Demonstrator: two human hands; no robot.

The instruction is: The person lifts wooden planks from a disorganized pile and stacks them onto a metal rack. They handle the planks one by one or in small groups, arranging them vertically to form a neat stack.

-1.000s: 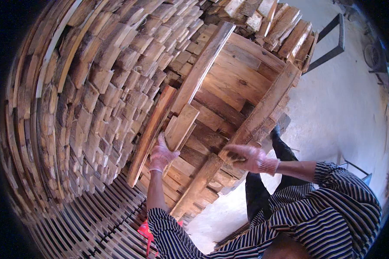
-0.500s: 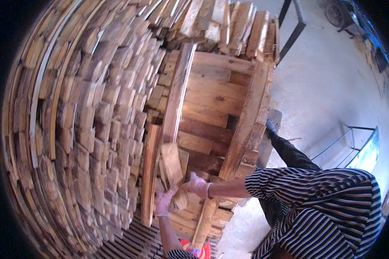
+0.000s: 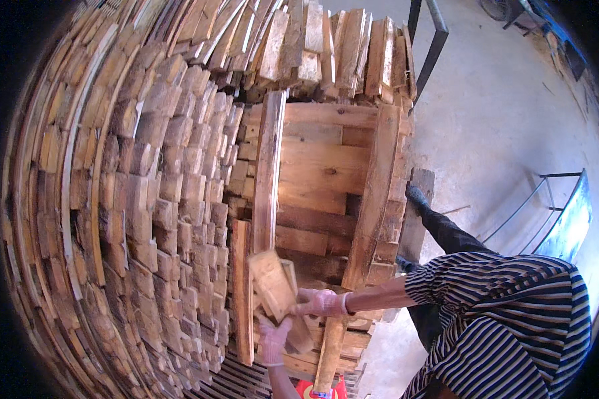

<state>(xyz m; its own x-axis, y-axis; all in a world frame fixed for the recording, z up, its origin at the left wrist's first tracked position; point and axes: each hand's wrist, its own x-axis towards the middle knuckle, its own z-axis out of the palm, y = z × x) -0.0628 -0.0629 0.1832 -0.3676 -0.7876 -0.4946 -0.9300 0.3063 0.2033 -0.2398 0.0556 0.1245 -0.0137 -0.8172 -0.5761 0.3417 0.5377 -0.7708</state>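
Hands — left hand (image 3: 273,338), right hand (image 3: 321,303) — on short wooden board (image 3: 271,283).

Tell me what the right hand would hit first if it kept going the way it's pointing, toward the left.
The right hand points left and already touches the short wooden board that both hands hold. Past it, the first thing is probably the upright plank, then the stacked wood wall, though depth is hard to judge.

Daylight falls brightly on the concrete floor (image 3: 512,120) right of the wood stack (image 3: 146,199), washing it pale. The stack's inner recess lies in shadow. Fisheye bending curves the boards toward a black rim; edges look soft.
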